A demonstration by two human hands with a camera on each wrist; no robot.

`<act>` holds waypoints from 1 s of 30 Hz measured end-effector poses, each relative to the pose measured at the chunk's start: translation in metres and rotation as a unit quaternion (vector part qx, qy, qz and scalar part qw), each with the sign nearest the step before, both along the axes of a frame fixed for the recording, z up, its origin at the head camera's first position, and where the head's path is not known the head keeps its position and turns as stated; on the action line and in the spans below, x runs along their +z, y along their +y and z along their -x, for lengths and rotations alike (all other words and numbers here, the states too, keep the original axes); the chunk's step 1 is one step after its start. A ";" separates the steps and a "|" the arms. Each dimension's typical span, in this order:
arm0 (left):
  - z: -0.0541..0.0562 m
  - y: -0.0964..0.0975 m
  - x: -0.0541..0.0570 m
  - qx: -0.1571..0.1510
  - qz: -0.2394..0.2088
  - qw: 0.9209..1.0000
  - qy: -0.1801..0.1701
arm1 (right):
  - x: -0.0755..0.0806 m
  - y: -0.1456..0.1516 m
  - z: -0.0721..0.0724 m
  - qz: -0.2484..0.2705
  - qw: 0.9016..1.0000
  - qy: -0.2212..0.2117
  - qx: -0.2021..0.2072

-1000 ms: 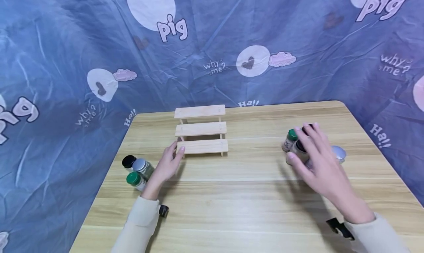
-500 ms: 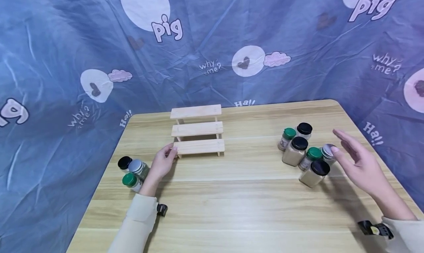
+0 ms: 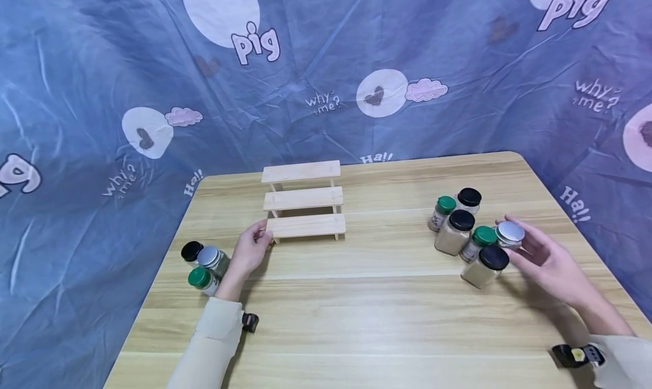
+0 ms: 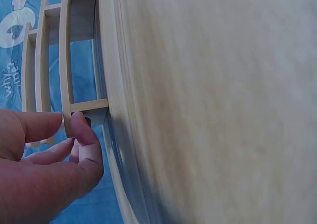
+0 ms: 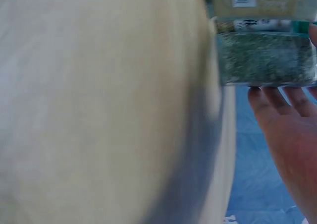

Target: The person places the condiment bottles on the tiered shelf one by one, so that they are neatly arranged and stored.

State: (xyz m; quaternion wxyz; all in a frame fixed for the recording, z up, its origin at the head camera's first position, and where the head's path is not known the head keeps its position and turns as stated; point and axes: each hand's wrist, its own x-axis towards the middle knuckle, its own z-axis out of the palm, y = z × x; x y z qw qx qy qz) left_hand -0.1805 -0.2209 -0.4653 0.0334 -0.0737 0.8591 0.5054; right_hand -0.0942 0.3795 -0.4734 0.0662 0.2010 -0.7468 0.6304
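A small three-step wooden shelf [image 3: 305, 225] stands at the back of the table. My left hand [image 3: 249, 248] pinches the left end of its lowest step; in the left wrist view the thumb and fingers [image 4: 88, 140] lie on either side of that board. On the right, my right hand [image 3: 552, 264] is curled round a silver-lidded spice jar [image 3: 510, 234]. Green dried herbs fill this jar in the right wrist view, with fingertips [image 5: 270, 97] against its side. Touching or close beside it are a green-capped shaker [image 3: 481, 242] and a black-lidded jar [image 3: 486, 267] of pale powder.
Further left in the right-hand group stand another black-lidded jar [image 3: 455, 233], a green-capped shaker [image 3: 441, 213] and a black-lidded jar [image 3: 468, 199] behind. At the table's left, a silver-lidded jar [image 3: 214, 260], a black-lidded jar [image 3: 191, 252] and a green-capped shaker [image 3: 205, 280] cluster near my left forearm.
My right hand has moved from above the jar group to its right side, then inward round the silver-lidded jar. The left hand stays at the shelf.
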 end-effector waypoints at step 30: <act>0.001 0.002 0.005 -0.002 0.007 1.000 -0.021 | 0.015 0.006 0.001 -0.090 0.987 0.026 -0.130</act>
